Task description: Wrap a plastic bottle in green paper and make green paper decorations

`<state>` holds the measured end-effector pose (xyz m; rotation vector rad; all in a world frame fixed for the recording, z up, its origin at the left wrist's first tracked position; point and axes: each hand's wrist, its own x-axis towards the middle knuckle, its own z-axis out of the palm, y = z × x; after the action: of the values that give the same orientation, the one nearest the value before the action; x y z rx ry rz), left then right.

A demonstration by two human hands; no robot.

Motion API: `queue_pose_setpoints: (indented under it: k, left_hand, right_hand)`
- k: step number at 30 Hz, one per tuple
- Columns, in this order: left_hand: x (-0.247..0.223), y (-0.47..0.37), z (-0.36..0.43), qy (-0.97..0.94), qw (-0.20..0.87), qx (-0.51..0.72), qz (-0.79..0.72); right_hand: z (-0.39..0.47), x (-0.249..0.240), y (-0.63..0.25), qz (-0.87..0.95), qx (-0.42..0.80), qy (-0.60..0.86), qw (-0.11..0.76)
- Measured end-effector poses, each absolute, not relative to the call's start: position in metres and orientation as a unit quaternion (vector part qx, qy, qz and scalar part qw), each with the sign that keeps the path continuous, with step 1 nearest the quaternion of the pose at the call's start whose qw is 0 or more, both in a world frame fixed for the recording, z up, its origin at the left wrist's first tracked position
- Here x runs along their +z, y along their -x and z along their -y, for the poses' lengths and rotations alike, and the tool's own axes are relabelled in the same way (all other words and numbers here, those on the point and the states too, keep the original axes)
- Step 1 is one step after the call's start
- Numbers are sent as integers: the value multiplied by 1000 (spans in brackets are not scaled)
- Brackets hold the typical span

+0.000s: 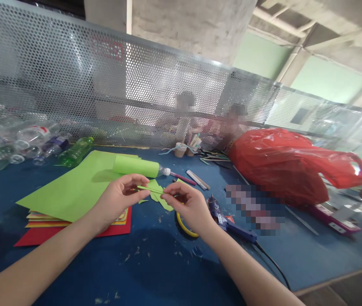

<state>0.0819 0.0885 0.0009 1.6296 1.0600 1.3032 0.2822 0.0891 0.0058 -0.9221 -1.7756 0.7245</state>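
Note:
Between my two hands stretches a thin strip of green paper [151, 189], held above the blue table. My left hand [120, 196] pinches its left end, and my right hand [185, 202] pinches the right end. Cut green paper pieces [164, 203] lie just under the strip. Behind my left hand, a plastic bottle wrapped in green paper [138, 166] rests on its side, its white cap pointing right. Green sheets [69, 187] top a stack of coloured paper at left. Below my right hand shows the yellow handle of what look like scissors [185, 227], partly hidden.
A blue glue gun [217, 212] with a black cord lies right of my right hand. Farther right sits a red plastic bag [279, 165]. Empty bottles [34, 136] line the back left, before a perforated metal screen [155, 85]. Pens [182, 178] lie mid-table.

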Motion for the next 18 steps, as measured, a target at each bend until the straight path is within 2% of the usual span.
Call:
queue_pose_setpoints:
  k: [9,18]
  left_hand:
    - [3,-84,-86,-618,430,518,-405]
    - [0,-85,-84,-633,452,490,-394]
  right_hand:
    - [-88,2,-282,737,319,367,469]
    - [-86,5,-281,760,278,381,447]
